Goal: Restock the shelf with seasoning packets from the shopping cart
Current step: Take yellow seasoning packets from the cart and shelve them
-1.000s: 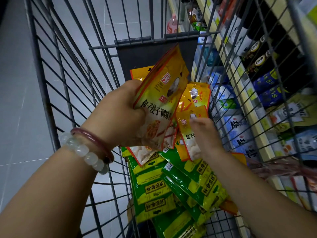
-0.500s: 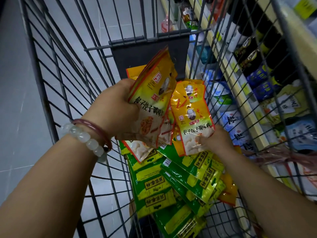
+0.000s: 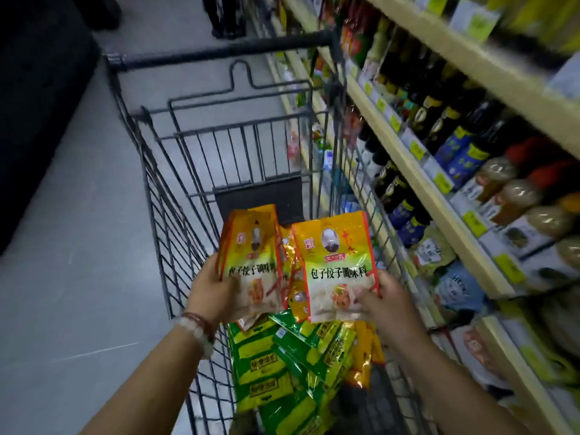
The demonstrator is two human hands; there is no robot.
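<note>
My left hand [image 3: 211,290] grips a stack of yellow-orange seasoning packets [image 3: 251,259] above the wire shopping cart [image 3: 166,215]. My right hand [image 3: 386,299] pinches a single yellow-orange packet [image 3: 339,265] by its lower right corner, upright beside the stack. Below both hands, several green-and-yellow packets [image 3: 282,365] and a few orange ones [image 3: 364,368] lie piled in the cart's basket. The shelf [image 3: 439,196] runs along the right side of the cart.
The shelves on the right carry dark sauce bottles [image 3: 433,120], jars [image 3: 514,196] and bagged goods [image 3: 458,284]. The cart's handle [image 3: 219,53] is at the far end. Grey floor [image 3: 78,246] lies to the left. A person's legs [image 3: 224,14] stand far up the aisle.
Both hands have risen out of the cart with their packets. The right hand lifted one packet clear of the pile. The view has tilted up toward the aisle and shelf.
</note>
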